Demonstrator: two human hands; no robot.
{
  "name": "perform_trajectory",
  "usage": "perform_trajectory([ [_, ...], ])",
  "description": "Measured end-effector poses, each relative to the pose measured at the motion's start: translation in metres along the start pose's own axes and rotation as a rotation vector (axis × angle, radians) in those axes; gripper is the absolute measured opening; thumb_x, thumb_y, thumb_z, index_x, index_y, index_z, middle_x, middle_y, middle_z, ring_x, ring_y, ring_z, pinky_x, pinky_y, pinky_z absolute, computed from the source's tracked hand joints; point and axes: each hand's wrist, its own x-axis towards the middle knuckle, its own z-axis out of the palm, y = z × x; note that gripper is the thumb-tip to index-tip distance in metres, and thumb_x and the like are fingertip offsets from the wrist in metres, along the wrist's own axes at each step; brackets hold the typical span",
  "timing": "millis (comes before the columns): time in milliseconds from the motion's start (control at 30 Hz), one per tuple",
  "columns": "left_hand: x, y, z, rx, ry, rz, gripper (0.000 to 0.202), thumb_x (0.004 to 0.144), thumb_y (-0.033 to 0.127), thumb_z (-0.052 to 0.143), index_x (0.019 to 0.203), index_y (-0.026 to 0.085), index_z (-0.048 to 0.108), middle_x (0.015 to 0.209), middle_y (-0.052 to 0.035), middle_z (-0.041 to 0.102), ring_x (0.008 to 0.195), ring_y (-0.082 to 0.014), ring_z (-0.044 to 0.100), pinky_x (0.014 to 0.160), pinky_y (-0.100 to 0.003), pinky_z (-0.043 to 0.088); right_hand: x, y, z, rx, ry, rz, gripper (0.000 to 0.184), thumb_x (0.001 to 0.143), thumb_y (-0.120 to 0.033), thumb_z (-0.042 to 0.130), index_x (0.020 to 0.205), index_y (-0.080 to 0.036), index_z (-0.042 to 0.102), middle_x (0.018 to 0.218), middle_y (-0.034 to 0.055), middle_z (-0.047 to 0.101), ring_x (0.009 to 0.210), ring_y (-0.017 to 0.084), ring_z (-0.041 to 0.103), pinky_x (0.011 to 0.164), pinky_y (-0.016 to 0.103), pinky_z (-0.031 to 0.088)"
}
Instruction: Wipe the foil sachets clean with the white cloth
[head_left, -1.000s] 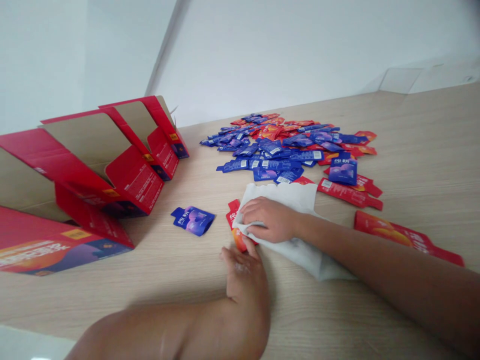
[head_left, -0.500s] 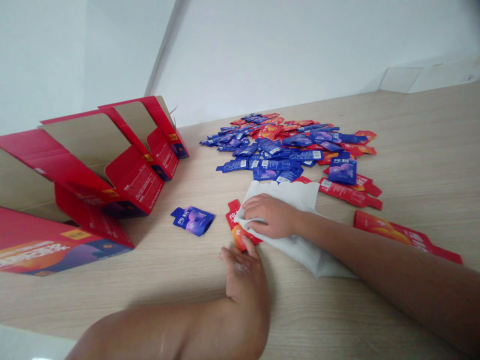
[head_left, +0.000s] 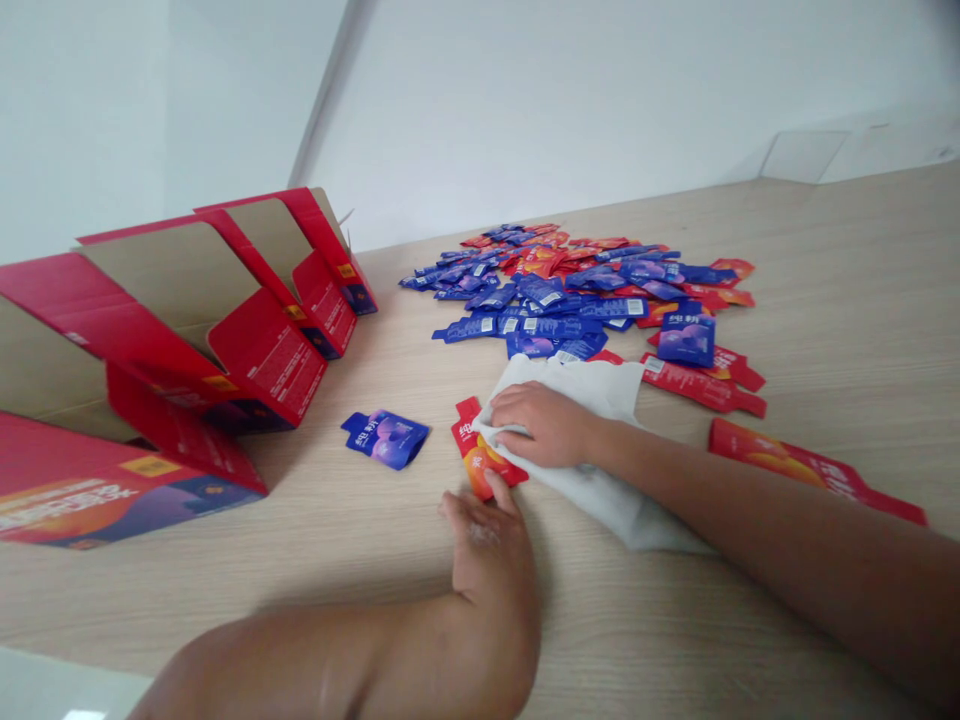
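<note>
- Wooden desk (head_left: 840, 320), pale in colour, stands against a white wall (head_left: 562, 110).
- On this desk lies the white cloth (head_left: 600, 395); right hand (head_left: 547, 425) rests on it, its grip closed around a bunched fold.
- At the cloth's left edge is the red pouch (head_left: 487, 470), partly covered by it.
- Left hand (head_left: 491, 545) has an open grip, one fingertip upon the pouch's lower part.
- Left of the cloth: one blue pouch (head_left: 386, 438), then open red boxes (head_left: 247, 345).
- Beyond the cloth: many blue and red pouches, heaped (head_left: 562, 290).
</note>
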Motion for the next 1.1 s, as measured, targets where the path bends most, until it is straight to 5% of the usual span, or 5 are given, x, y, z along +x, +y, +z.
perform_trajectory([
  [200,0.001,-0.002,0.001,0.036,0.013,0.007,0.047,0.083,0.003,0.034,0.121,0.007,0.060,0.077,-0.0128,0.073,0.075,-0.0190,0.069,0.089,-0.039,0.049,-0.001,-0.009,-0.001,0.057,-0.026,-0.122,0.011,0.084,-0.021,0.053,0.081,-0.016,0.062,0.091,0.0077,0.067,0.096,0.021,0.058,0.087,0.035,0.040],
  [467,0.000,0.000,-0.001,-0.205,-0.021,-0.051,0.048,0.083,0.002,0.034,0.124,0.006,0.058,0.084,-0.0169,0.073,0.083,-0.0221,0.068,0.095,-0.046,0.047,0.001,0.002,0.002,0.016,0.005,0.004,0.016,0.086,-0.022,0.051,0.079,-0.015,0.063,0.088,0.0079,0.066,0.091,0.020,0.058,0.085,0.035,0.040],
  [767,0.001,-0.001,0.003,-0.074,0.000,0.001,0.047,0.083,0.003,0.033,0.122,0.005,0.059,0.078,-0.0159,0.072,0.077,-0.0208,0.069,0.092,-0.042,0.048,0.000,-0.008,0.000,0.052,-0.020,-0.102,0.014,0.086,-0.023,0.052,0.080,-0.016,0.063,0.090,0.0081,0.067,0.095,0.021,0.057,0.085,0.035,0.040],
  [1100,0.000,0.001,0.002,-0.186,-0.004,-0.053,0.048,0.082,0.002,0.034,0.122,0.009,0.060,0.083,-0.0137,0.073,0.082,-0.0207,0.068,0.094,-0.045,0.047,0.000,0.001,0.002,0.020,-0.006,-0.014,0.016,0.086,-0.023,0.051,0.079,-0.015,0.063,0.090,0.0082,0.067,0.092,0.021,0.058,0.085,0.035,0.040],
])
